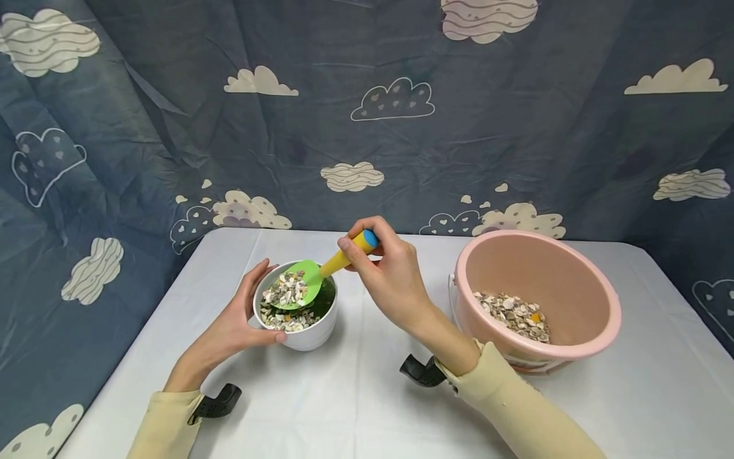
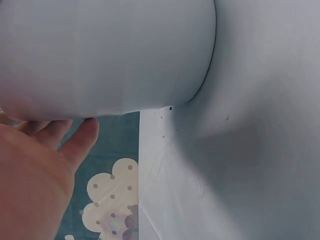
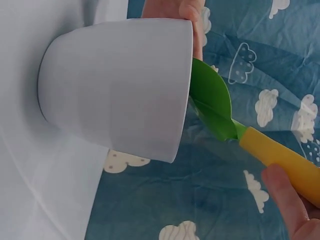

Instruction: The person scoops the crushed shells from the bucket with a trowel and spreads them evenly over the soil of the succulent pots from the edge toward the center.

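Observation:
My left hand (image 1: 229, 325) holds a white flowerpot (image 1: 314, 333) by its left side, thumb at the near rim and fingers round the far side. In the left wrist view, fingertips (image 2: 89, 132) lie against the pot wall. My right hand (image 1: 395, 284) grips the yellow handle of a small shovel (image 1: 312, 277) with a green blade and a blue handle end. Pebbly gravel (image 1: 287, 290) fills the blade, which is tilted over the pot's mouth. More gravel lies inside the pot, with a dark green patch beside it. From the right wrist view, the blade (image 3: 212, 100) dips partly behind the rim.
To the right stands a pink bucket (image 1: 599, 319) with gravel (image 1: 513, 315) in its bottom and a pale handle hanging down. A white cloth covers the table (image 1: 390, 408). Behind and to the left hangs a dark blue cloud-patterned curtain (image 1: 321, 146).

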`<act>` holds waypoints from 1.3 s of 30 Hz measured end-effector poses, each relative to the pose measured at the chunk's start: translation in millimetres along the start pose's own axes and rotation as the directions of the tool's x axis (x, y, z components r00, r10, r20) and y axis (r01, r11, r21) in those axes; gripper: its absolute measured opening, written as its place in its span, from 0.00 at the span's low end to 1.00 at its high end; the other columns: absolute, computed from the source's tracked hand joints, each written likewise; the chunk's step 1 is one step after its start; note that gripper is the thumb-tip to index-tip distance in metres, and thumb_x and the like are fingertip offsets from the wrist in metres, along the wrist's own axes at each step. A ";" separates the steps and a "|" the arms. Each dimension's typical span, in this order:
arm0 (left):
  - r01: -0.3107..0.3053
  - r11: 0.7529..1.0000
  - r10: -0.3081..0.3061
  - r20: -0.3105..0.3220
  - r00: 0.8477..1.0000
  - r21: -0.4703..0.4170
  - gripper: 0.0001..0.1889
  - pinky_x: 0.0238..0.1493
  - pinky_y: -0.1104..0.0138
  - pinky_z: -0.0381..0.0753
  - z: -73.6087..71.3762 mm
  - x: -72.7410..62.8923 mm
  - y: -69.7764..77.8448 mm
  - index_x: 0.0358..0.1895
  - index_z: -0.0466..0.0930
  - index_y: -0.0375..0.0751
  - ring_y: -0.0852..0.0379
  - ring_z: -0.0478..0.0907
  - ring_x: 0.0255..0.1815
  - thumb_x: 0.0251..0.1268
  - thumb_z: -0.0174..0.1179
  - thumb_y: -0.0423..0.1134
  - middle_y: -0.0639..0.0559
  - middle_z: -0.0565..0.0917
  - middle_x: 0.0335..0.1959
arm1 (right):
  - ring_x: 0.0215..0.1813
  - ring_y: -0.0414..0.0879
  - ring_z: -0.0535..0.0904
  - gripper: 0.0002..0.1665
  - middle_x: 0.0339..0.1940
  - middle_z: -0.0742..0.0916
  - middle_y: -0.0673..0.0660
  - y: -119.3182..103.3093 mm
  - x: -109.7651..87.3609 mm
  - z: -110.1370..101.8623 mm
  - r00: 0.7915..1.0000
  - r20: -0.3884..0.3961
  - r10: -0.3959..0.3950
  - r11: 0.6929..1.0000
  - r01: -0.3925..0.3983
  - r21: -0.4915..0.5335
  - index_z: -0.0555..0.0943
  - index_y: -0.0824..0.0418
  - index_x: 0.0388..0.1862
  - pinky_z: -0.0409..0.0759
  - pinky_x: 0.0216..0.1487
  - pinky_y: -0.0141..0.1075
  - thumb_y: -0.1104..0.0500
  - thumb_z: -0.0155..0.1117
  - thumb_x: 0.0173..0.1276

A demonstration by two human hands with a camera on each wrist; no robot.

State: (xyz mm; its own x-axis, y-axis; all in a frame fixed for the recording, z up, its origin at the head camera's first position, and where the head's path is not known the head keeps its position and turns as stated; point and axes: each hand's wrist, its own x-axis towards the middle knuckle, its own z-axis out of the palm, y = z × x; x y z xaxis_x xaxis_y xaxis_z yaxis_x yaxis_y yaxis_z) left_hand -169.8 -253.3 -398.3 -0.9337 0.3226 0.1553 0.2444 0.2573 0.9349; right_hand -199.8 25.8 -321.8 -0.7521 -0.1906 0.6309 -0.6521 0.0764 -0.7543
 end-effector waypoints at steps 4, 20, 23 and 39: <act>0.008 1.000 -0.008 -0.013 1.000 0.009 0.63 0.70 0.37 0.44 1.7 -1.0 0.7 0.79 0.39 0.45 0.44 0.44 0.78 0.44 0.77 0.30 0.46 0.50 0.79 | 0.36 0.41 0.85 0.10 0.34 0.83 0.54 -1.9 1.8 0.3 1.000 0.017 0.001 1.000 0.000 -0.013 0.76 0.61 0.45 0.85 0.34 0.36 0.57 0.64 0.71; 0.045 0.998 -0.042 -0.048 0.998 0.054 0.62 0.68 0.36 0.48 8.4 -4.7 4.7 0.80 0.39 0.45 0.43 0.45 0.77 0.47 0.77 0.33 0.45 0.48 0.79 | 0.33 0.42 0.86 0.10 0.34 0.83 0.54 -8.0 2.5 0.8 0.998 0.057 -0.012 0.999 0.014 -0.040 0.75 0.61 0.45 0.85 0.34 0.36 0.57 0.63 0.72; 0.052 0.997 -0.049 -0.053 0.997 0.060 0.62 0.68 0.36 0.48 9.2 -5.6 5.7 0.80 0.39 0.46 0.43 0.45 0.77 0.47 0.77 0.34 0.45 0.48 0.79 | 0.33 0.43 0.86 0.10 0.34 0.83 0.54 -7.5 1.9 0.7 0.998 0.056 -0.005 0.999 0.007 -0.044 0.75 0.61 0.44 0.85 0.34 0.35 0.57 0.63 0.71; 0.090 0.991 -0.078 -0.115 0.990 0.099 0.63 0.70 0.39 0.47 16.4 -11.7 8.8 0.80 0.39 0.50 0.46 0.44 0.77 0.46 0.78 0.37 0.48 0.48 0.79 | 0.35 0.40 0.84 0.10 0.34 0.84 0.52 -11.3 -2.2 2.3 0.997 0.052 -0.051 0.996 0.055 -0.069 0.76 0.60 0.45 0.84 0.31 0.33 0.56 0.64 0.71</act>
State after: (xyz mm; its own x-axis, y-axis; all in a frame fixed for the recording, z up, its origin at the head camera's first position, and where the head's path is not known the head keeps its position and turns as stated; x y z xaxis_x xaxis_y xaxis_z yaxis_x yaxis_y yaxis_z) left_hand -152.4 -239.9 -397.1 -0.9739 0.1941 0.1175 0.1843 0.3744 0.9088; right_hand -190.6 23.1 -315.0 -0.7116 -0.2447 0.6586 -0.6975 0.1331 -0.7042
